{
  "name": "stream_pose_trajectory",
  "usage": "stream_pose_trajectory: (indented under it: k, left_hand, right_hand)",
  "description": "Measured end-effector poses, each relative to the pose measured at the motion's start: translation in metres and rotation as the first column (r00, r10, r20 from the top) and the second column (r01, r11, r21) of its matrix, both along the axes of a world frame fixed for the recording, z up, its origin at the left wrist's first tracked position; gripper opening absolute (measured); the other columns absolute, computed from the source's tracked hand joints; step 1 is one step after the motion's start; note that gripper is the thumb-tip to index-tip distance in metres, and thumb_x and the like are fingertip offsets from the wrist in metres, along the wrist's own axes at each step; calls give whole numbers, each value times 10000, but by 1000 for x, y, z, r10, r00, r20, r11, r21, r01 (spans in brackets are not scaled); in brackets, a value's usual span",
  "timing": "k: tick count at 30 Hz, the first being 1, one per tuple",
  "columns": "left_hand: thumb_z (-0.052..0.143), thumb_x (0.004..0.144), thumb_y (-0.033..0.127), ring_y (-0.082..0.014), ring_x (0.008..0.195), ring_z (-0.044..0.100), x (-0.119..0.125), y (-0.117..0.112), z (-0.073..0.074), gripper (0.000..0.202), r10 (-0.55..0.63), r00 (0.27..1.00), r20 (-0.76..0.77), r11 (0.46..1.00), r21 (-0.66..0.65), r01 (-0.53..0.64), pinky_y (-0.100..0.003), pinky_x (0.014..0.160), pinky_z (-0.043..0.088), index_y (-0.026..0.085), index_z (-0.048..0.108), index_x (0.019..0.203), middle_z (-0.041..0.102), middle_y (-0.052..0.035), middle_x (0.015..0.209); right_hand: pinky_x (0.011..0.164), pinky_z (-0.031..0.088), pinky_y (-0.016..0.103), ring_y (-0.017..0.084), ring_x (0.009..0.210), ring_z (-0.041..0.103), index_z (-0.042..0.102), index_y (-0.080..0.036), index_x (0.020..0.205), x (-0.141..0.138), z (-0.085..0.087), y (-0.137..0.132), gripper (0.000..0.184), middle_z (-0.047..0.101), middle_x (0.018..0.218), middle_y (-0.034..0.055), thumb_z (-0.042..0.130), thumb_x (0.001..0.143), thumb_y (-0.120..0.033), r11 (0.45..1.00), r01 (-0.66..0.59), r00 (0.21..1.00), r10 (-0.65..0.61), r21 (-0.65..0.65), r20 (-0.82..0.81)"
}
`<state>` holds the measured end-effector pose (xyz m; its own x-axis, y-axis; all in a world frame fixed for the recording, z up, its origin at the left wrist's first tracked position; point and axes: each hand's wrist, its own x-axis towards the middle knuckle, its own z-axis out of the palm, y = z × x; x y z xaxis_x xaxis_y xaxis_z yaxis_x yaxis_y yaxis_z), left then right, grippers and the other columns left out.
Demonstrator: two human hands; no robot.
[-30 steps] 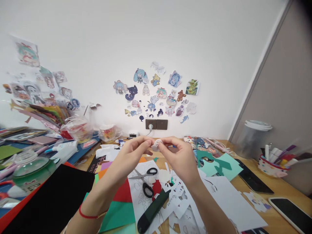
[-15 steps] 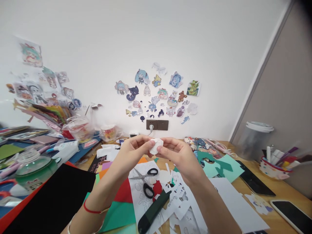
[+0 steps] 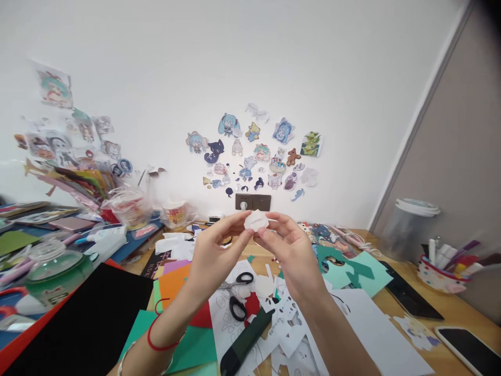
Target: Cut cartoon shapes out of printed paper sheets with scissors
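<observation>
A small white paper cutout (image 3: 256, 221) with an uneven outline is held up between both hands, above the middle of the desk. My left hand (image 3: 219, 248) pinches its left side between thumb and fingers. On the right side, my right hand (image 3: 287, 248) grips it the same way, thumb at the lower edge. Below the hands lie black-handled scissors (image 3: 237, 309), their blades partly hidden by my left forearm. A dark green cutter-like tool (image 3: 247, 342) rests on white paper scraps (image 3: 287, 324) beside a red paper piece (image 3: 252, 305).
Coloured sheets and a black sheet (image 3: 90, 313) spread to the left, near a green glass jar (image 3: 57, 271). On the right are a white sheet (image 3: 376, 329), two phones, a pen holder (image 3: 442, 271) and a clear bin (image 3: 410, 230). Cutouts cover the wall behind.
Both hands have raised the paper cutout slightly and turned it, so more of its face shows. The fingers have spread out toward its edges.
</observation>
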<state>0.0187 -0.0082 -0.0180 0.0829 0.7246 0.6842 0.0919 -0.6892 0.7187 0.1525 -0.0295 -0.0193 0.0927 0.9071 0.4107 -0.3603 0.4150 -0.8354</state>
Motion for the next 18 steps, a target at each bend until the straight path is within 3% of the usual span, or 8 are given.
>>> stream_pose_trajectory:
  k: [4,11,18]
  left_hand:
    - [637,755,213,-93,850,626,0,1,-3,320,26,999,37,999,24,-27,-151,781,498,295,619,1064,673,41,991]
    - [589,796,256,-91,735,645,2,1,-4,281,1,996,89,999,-44,3,-157,711,519,248,622,1075,689,16,865]
    - [644,745,223,-112,784,642,1,2,-3,359,-34,999,32,999,-28,35,-184,748,529,246,607,1102,688,13,902]
  right_hand:
    - [796,516,234,118,840,640,568,-218,955,1,3,0,257,664,892,1,689,732,-180,1000,-16,1000,16,7,21]
    - [757,526,246,133,754,667,559,-197,873,-1,3,0,215,681,798,-4,703,713,-199,1000,13,999,-13,15,49]
    - [779,532,268,137,804,656,557,-192,891,-1,4,-1,212,682,840,18,689,727,-215,999,35,999,-35,-2,21]
